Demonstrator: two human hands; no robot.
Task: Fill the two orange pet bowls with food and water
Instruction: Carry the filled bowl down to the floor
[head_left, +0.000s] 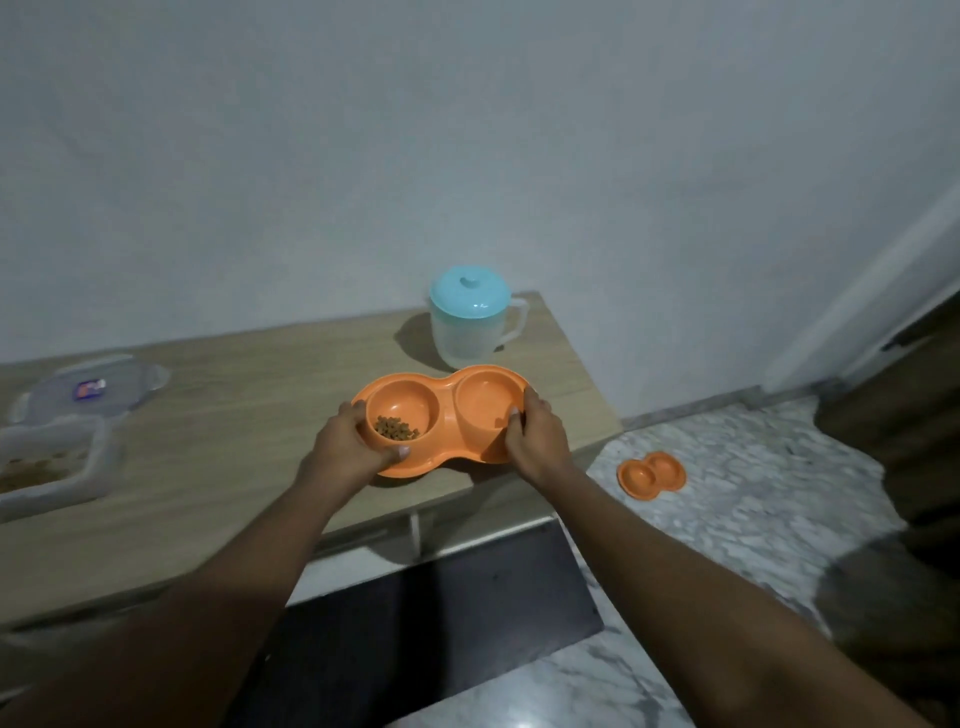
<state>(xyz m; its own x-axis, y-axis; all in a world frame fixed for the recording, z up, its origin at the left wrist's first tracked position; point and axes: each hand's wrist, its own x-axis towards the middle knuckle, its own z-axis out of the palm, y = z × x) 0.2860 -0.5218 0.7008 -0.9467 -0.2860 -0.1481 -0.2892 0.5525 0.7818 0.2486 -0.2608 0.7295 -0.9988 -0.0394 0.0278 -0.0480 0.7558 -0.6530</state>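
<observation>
At the counter (234, 415) edge: orange double bowl (444, 410) gripped

Fingers of the left hand (353, 441) and right hand (535, 441) curl round its two ends. Some kibble (397, 427) lies in the left well. Behind stands a blue-lidded jug (467, 332).

Both hands (447, 441) grip the orange double bowl (441, 418) on the wooden table (234, 415), kibble (396, 427) in its left cup.

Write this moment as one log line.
left hand, right hand: grip double bowl | left well: kibble | right well: no kibble | jug: lid on
</observation>
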